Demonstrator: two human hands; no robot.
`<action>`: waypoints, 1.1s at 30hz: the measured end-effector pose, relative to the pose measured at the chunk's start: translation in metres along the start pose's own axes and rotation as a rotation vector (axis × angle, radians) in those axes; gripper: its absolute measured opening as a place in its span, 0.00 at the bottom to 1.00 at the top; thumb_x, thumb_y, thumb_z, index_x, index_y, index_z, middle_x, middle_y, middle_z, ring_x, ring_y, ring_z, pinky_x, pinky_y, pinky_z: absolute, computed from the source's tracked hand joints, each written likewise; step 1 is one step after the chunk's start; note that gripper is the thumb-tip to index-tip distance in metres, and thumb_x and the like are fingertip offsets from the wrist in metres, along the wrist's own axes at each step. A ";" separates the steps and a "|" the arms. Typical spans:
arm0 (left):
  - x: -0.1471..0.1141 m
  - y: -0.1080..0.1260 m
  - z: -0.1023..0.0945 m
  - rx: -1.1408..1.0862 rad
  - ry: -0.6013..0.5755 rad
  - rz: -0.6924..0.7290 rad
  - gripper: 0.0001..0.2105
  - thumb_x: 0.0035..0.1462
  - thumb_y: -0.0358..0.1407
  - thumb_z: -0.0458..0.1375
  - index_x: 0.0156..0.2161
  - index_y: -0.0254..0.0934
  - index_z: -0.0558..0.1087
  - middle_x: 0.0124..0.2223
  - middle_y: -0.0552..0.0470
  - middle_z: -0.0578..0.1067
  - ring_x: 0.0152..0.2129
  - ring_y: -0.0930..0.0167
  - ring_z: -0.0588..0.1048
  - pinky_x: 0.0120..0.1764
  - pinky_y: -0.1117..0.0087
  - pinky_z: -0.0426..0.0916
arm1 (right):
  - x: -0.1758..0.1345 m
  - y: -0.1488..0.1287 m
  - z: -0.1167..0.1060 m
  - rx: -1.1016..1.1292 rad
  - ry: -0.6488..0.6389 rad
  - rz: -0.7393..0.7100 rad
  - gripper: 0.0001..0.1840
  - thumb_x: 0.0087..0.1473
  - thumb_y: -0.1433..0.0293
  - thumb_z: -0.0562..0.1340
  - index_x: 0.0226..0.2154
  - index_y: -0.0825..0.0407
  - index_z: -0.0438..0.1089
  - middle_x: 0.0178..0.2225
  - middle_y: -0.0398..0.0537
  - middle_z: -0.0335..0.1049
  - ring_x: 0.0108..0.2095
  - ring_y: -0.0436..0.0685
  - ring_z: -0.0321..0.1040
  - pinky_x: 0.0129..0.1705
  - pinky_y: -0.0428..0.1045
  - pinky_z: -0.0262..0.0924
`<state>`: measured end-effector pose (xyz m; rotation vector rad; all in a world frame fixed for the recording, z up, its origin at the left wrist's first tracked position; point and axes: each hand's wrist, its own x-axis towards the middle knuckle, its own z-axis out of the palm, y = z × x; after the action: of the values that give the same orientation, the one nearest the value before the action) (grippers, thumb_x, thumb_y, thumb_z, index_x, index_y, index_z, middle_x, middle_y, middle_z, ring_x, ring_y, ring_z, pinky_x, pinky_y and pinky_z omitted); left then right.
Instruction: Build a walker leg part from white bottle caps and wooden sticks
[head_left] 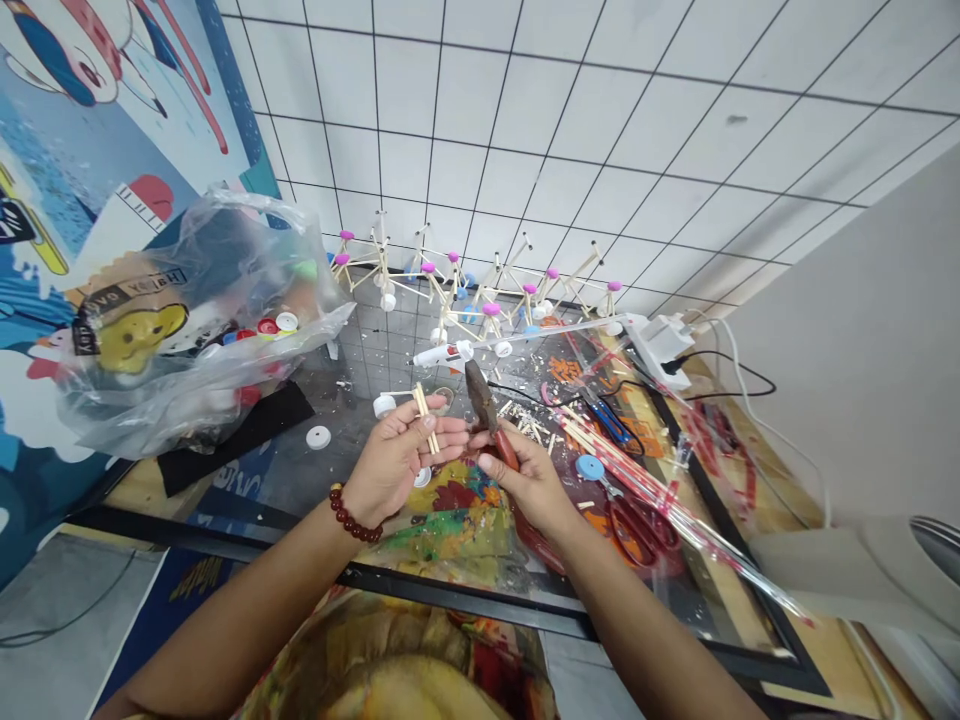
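Observation:
My left hand (405,445), with a beaded bracelet at the wrist, holds a few short wooden sticks (426,418) between thumb and fingers. In my right hand (532,475) is a pair of pliers (484,400) with red handles, its dark jaws pointing up and away from me. Both hands are close together above the glass tabletop. Just beyond them lies a white glue gun (444,354). Cut stick pieces (529,420) are scattered beside the pliers. A white bottle cap (318,437) lies to the left of my left hand.
Several stick models with pink and white discs (491,310) stand along the tiled wall. A plastic bag of caps (262,330) is at left. At right are packaged sticks (660,500), red-handled scissors (634,530), a blue cap (590,467) and a power strip (660,345) with cables.

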<state>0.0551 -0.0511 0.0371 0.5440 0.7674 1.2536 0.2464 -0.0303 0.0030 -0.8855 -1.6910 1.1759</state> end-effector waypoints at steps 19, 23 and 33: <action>0.004 0.003 -0.006 0.097 0.090 0.053 0.12 0.50 0.34 0.67 0.40 0.33 0.76 0.37 0.48 0.80 0.29 0.71 0.79 0.36 0.69 0.74 | 0.000 0.004 -0.005 -0.174 -0.047 0.003 0.14 0.55 0.58 0.66 0.39 0.49 0.77 0.46 0.53 0.67 0.54 0.63 0.64 0.55 0.58 0.58; 0.003 0.005 -0.008 0.356 0.104 0.289 0.13 0.55 0.39 0.64 0.44 0.34 0.77 0.28 0.54 0.76 0.19 0.80 0.67 0.26 0.77 0.63 | 0.000 -0.001 -0.008 -0.176 -0.122 -0.010 0.15 0.55 0.59 0.66 0.42 0.49 0.76 0.50 0.54 0.64 0.56 0.63 0.62 0.56 0.57 0.58; 0.004 0.008 -0.010 0.425 0.019 0.227 0.16 0.55 0.42 0.61 0.45 0.33 0.75 0.21 0.58 0.66 0.15 0.80 0.52 0.20 0.75 0.43 | -0.002 -0.008 -0.007 -0.150 -0.181 0.004 0.18 0.56 0.55 0.65 0.44 0.48 0.76 0.54 0.54 0.62 0.60 0.63 0.58 0.60 0.57 0.54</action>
<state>0.0428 -0.0462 0.0352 0.9879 1.0177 1.3089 0.2528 -0.0328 0.0113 -0.8955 -1.9452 1.1730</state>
